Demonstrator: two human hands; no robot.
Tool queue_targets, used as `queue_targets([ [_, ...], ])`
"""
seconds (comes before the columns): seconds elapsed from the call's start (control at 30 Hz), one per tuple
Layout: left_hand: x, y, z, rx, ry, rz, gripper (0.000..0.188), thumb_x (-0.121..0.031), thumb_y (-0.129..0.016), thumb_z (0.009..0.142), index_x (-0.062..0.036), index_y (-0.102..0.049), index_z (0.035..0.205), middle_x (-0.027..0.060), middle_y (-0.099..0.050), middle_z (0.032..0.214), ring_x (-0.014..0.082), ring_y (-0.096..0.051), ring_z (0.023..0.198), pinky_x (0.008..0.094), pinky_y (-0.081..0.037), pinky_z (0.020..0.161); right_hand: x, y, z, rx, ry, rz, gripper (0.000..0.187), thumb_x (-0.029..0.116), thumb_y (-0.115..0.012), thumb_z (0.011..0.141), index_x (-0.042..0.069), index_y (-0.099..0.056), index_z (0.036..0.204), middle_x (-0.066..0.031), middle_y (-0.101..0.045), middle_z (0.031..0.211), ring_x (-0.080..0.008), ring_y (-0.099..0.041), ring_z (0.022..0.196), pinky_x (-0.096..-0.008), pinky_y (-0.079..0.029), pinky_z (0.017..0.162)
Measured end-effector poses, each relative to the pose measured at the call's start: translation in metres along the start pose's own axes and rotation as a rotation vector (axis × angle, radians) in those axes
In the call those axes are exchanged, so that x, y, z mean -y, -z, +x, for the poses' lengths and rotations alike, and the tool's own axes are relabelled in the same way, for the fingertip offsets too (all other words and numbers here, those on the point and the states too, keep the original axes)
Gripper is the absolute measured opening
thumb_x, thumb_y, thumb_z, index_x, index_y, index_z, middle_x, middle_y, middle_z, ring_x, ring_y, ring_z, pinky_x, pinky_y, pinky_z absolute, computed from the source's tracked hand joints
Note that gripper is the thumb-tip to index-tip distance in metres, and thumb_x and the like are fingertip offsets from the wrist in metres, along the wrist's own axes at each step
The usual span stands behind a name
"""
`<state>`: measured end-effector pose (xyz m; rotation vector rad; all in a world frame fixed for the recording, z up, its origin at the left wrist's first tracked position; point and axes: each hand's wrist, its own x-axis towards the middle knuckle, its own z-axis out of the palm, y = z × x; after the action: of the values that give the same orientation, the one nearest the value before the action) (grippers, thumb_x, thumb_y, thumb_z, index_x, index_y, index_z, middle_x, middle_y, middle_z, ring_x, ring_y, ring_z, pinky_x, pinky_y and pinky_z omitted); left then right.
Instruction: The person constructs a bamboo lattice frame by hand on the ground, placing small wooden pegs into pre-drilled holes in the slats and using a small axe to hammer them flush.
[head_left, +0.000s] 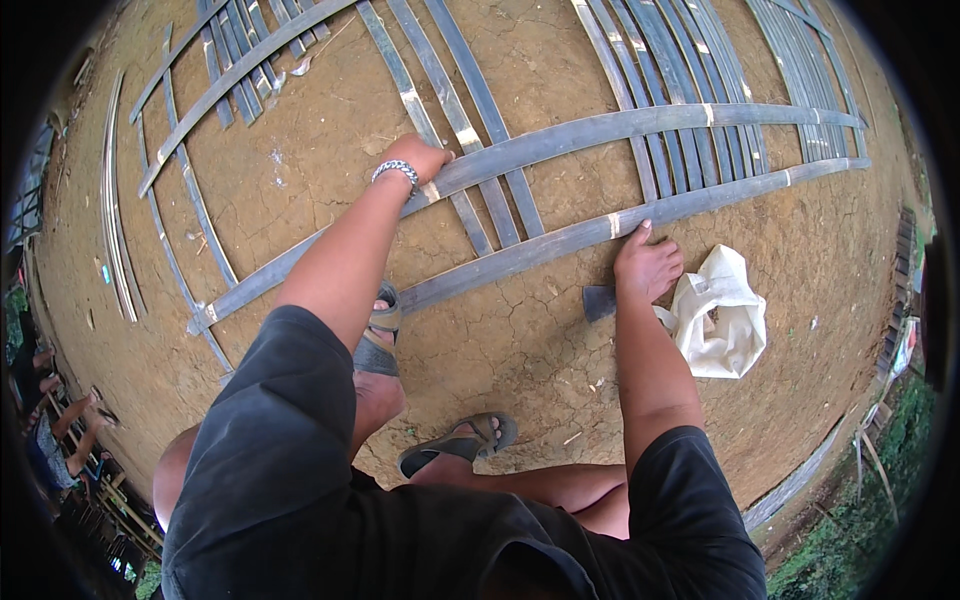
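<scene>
On the left, thin strips (pixel 108 210) lie on the ground (pixel 560 370). The left hand (pixel 418 160) curls at the far long slat (pixel 570 138), its grip hidden. The half-curled right hand (pixel 648 265) touches the near long slat (pixel 540 249); I cannot tell whether it pinches. Just right sits a white sack (pixel 692 318).

I've got two hands in play, one left hand (pixel 415 158), one right hand (pixel 648 265)! One silver bracelet (pixel 396 172), two sandals (pixel 490 432), two long slats (pixel 560 140) reaching past both hands, three crossing slats (pixel 440 85) nearest my left, one white sack (pixel 725 352), one dark blade (pixel 598 303)!
</scene>
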<state>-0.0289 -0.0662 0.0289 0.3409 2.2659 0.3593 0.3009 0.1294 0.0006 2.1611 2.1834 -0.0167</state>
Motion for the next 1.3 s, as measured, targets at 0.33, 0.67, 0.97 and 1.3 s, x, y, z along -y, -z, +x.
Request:
queue_targets([
  [0.33, 0.010, -0.003, 0.000, -0.048, -0.027, 0.009, 0.065, -0.059, -0.078, 0.077, 0.0024, -0.068, 0.093, 0.0191, -0.072, 0.086, 0.0324, -0.071, 0.082, 0.0412, -0.054, 0.080, -0.005, -0.005, 0.000, -0.040, 0.019, 0.054, 0.077, 0.065, -0.044, 0.099, -0.005, -0.055, 0.130, -0.0262, -0.051, 0.137, -0.0428, -0.043, 0.133, -0.0508, -0.037, 0.112],
  [0.67, -0.017, -0.077, -0.077, -0.555, -0.393, -0.698, 0.028, -0.030, -0.063, 0.099, -0.0019, -0.063, 0.100, 0.0035, -0.056, 0.073, 0.0117, -0.052, 0.066, 0.0296, -0.045, 0.062, -0.015, 0.004, 0.004, 0.004, 0.007, 0.210, 0.074, 0.057, -0.053, 0.098, -0.002, -0.050, 0.141, -0.0247, -0.048, 0.145, -0.0414, -0.038, 0.140, -0.0504, -0.029, 0.119],
  [0.97, -0.011, -0.159, -0.186, 0.171, 0.113, -1.087, 0.033, 0.000, -0.041, 0.099, 0.0006, -0.062, 0.125, 0.0027, -0.059, 0.095, 0.0108, -0.056, 0.076, 0.0247, -0.049, 0.069, -0.125, 0.039, -0.054, 0.137, 0.679, 0.413, 0.075, 0.033, -0.071, 0.092, 0.002, -0.036, 0.151, -0.0269, -0.038, 0.149, -0.0461, -0.037, 0.138, -0.0552, -0.030, 0.116],
  [1.3, 0.039, -0.172, -0.206, 0.496, 0.052, -1.002, 0.054, 0.001, -0.050, 0.102, -0.0050, -0.039, 0.155, 0.0185, -0.062, 0.134, 0.0183, -0.066, 0.104, 0.0267, -0.054, 0.088, -0.204, 0.020, -0.067, 0.127, 0.727, 0.145, 0.080, 0.041, -0.073, 0.087, 0.010, -0.039, 0.151, -0.0199, -0.042, 0.144, -0.0428, -0.043, 0.128, -0.0568, -0.033, 0.111],
])
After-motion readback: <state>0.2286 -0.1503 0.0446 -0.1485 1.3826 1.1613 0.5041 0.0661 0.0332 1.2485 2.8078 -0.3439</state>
